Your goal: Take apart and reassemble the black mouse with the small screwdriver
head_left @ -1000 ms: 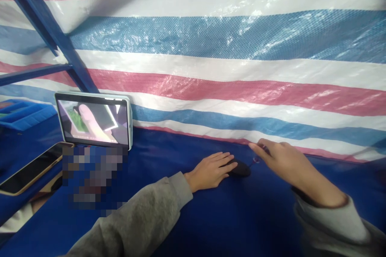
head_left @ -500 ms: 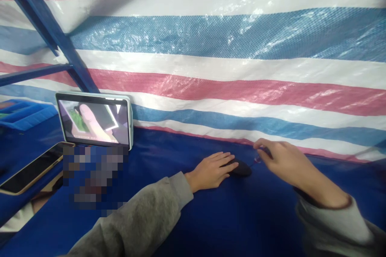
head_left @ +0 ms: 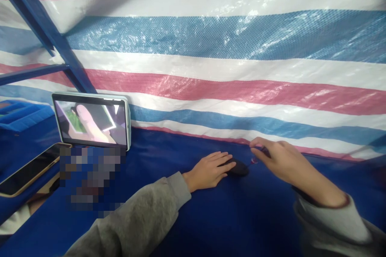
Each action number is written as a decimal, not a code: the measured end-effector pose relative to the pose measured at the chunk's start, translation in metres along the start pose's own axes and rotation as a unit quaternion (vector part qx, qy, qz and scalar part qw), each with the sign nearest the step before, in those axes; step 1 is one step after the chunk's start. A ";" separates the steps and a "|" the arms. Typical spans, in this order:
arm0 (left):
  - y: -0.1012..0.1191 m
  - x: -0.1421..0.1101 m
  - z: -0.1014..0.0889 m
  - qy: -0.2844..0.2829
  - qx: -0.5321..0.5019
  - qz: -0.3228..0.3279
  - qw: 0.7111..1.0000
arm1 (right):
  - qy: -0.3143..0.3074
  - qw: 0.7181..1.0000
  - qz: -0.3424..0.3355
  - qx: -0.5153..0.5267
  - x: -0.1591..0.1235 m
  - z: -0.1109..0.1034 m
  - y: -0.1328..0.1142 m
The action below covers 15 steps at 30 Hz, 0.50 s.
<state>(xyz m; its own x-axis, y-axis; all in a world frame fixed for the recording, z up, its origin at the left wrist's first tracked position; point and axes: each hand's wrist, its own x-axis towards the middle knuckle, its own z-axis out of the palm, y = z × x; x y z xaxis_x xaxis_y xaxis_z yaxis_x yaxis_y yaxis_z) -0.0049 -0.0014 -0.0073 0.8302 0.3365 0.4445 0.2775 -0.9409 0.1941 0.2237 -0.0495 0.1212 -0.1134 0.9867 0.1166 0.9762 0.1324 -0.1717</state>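
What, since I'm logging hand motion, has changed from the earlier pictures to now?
The grey-sleeved bare right hand shifted slightly right, then a little back; no grip visibly changed. The grey-sleeved bare left hand stayed on the black oval object; the pale-cased rectangular tablet stayed upright.

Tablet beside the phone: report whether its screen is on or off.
On: the tablet displays a bright, coloured picture across most of its screen.

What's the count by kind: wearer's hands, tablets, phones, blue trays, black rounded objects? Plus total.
Wearer's hands, left hand and right hand: 2
Tablet: 1
Phone: 1
Blue tray, cut off by the frame edge: 1
Black rounded object, partly under the left hand: 1
Total: 6
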 end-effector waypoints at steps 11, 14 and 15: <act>-0.001 -0.001 0.002 -0.001 -0.001 0.001 1.000 | 0.013 1.000 0.006 0.001 0.002 0.002 0.000; -0.001 -0.001 0.001 -0.002 -0.003 0.000 1.000 | 0.022 1.000 0.009 -0.012 0.003 0.004 0.001; -0.001 -0.001 0.001 -0.002 -0.004 -0.001 1.000 | 0.028 0.999 0.011 -0.017 0.003 0.005 0.001</act>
<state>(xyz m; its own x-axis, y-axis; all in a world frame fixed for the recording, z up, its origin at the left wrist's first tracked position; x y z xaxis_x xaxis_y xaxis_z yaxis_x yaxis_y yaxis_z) -0.0053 -0.0009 -0.0092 0.8318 0.3377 0.4404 0.2752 -0.9401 0.2012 0.2237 -0.0460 0.1167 -0.0819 0.9824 0.1681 0.9842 0.1063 -0.1417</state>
